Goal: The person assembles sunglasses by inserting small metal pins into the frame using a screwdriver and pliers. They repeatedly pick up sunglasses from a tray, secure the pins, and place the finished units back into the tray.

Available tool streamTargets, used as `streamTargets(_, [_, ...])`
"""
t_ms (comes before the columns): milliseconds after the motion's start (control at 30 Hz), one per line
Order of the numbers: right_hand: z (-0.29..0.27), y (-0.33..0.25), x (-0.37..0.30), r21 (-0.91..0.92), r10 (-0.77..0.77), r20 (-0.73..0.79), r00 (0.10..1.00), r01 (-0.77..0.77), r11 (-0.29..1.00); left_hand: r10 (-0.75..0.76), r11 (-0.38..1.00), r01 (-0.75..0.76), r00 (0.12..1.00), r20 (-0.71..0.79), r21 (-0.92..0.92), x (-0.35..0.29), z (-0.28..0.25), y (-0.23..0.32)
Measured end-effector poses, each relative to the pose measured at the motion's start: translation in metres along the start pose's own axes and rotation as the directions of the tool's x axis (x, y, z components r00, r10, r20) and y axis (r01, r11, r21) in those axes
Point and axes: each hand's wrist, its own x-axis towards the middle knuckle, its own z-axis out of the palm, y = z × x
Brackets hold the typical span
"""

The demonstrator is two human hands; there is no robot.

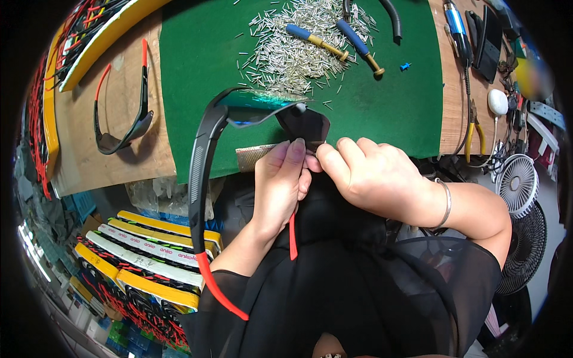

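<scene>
We handle black, red-tipped, mirror-lensed sunglasses [305, 124] at the picture's centre.
Our left hand [277, 182] pinches them; our right hand's [373, 173] grip is narrow, contents hidden. We should brace firmly, work gently.

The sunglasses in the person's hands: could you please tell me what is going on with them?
The person's left hand holds the sunglasses at one side, and the right hand meets it there; what the right fingers pinch is hidden. Beyond, metal pins and two blue-handled tools lie on a green mat; another pair lies to the left.
</scene>
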Motion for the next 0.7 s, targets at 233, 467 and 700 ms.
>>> streamTargets(233, [0.001,0.0,-0.005,-0.091,0.006,-0.059,0.998,-0.011,0.996,0.005,1.0,-0.005,1.0,0.029,-0.01,0.004,0.0,-0.003])
streamTargets(467, [-0.017,0.04,-0.042,0.019,0.215,-0.017,0.976,-0.215,0.976,0.126,0.985,-0.125,0.992,0.003,-0.122,-0.001,-0.005,0.001])
streamTargets(700, [-0.017,0.043,-0.047,-0.116,0.409,-0.3,0.862,-0.459,0.881,0.068,0.951,-0.048,0.996,0.056,-0.305,-0.006,0.016,0.006])
